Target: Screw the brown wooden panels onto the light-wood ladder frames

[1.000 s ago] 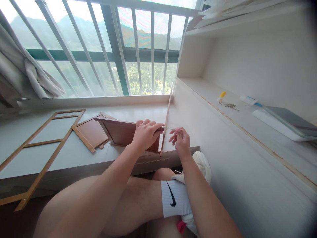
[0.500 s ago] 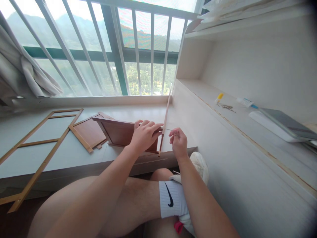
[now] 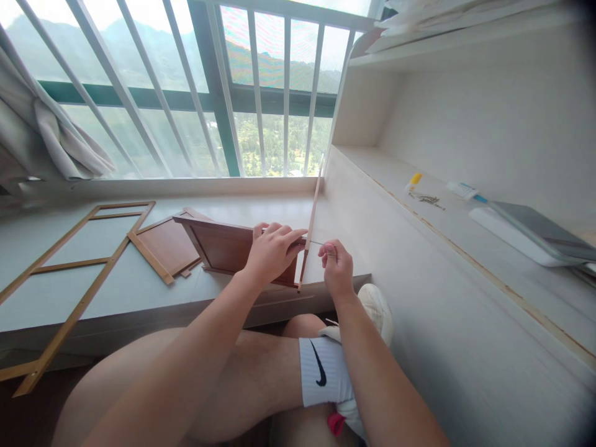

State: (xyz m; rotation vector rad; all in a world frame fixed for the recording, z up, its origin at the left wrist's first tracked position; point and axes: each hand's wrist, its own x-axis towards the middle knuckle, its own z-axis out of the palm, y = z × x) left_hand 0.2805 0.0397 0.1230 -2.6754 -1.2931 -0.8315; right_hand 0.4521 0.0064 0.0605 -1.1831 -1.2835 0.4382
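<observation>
A reddish-brown wooden panel (image 3: 218,247) stands tilted on its edge on the white window ledge. My left hand (image 3: 274,248) is wrapped over its top edge near the right end, the forefinger stretched to a long thin wooden strip (image 3: 313,208). That strip meets the panel's right end and leans up toward the window. Just right of the strip, apart from it, my right hand (image 3: 338,266) is closed with fingers curled and thumb pressed in; whatever it may hold is hidden. A second brown panel (image 3: 170,244) lies flat behind, to the left.
A wooden frame (image 3: 77,313) lies at the left, overhanging the ledge (image 3: 153,313). On the white shelf (image 3: 372,164) at right are several screws (image 3: 428,200), a yellow-capped bottle (image 3: 413,181), a small tube (image 3: 465,191) and a tablet-like slab (image 3: 535,230). Window bars (image 3: 286,93) stand behind.
The view has shifted very slightly. Both hands and the panel keep the same places, with no visible change of hold.
</observation>
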